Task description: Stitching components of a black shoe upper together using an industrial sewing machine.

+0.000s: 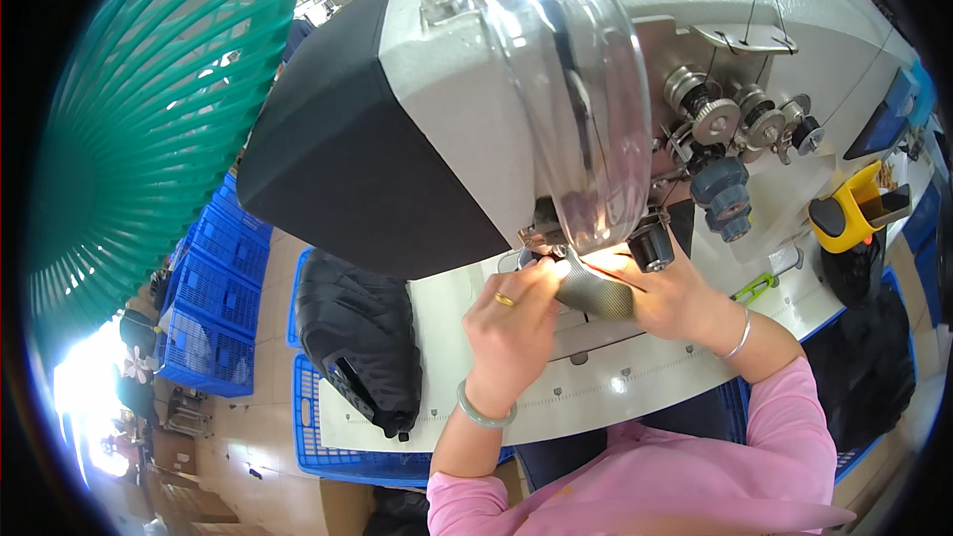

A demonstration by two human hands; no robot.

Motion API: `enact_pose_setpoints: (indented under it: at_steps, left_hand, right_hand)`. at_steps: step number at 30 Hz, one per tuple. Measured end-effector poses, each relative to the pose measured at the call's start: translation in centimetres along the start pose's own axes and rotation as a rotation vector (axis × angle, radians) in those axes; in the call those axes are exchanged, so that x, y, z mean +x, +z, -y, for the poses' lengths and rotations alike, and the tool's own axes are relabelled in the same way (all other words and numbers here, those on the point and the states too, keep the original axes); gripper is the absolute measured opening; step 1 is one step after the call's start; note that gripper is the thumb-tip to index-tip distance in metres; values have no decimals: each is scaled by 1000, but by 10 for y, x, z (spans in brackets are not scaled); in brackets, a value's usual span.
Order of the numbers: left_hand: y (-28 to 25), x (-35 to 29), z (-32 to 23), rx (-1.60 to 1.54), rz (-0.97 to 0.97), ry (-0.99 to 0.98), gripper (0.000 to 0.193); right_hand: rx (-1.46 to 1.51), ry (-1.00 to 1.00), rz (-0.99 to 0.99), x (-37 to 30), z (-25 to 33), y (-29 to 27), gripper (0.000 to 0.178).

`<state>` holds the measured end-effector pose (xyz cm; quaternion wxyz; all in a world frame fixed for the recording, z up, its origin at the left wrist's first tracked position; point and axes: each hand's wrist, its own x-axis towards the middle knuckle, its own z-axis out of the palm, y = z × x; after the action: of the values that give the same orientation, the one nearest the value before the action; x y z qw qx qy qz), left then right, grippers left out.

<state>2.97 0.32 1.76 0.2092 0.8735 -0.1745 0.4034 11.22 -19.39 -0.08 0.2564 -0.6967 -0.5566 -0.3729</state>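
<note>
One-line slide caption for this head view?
Both hands, left hand and right hand, hold a grey mesh piece under a sewing machine.

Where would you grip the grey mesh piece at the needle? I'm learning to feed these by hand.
Pinch the grey mesh piece by its two free side edges, as the left hand and right hand do, coming from the table's near edge; its far end sits under the sewing machine head.
</note>
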Motion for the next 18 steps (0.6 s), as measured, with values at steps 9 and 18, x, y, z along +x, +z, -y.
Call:
enact_pose_setpoints:
  at_steps: [9, 18]
  left_hand:
    - [12, -6, -10, 39, -133, -26, 32]
    - [3, -1, -13, 107, -33, 45, 40]
  right_hand:
    - [-15, 52, 7, -4, 6, 1, 33]
    - [219, 295, -6, -7, 18, 5, 38]
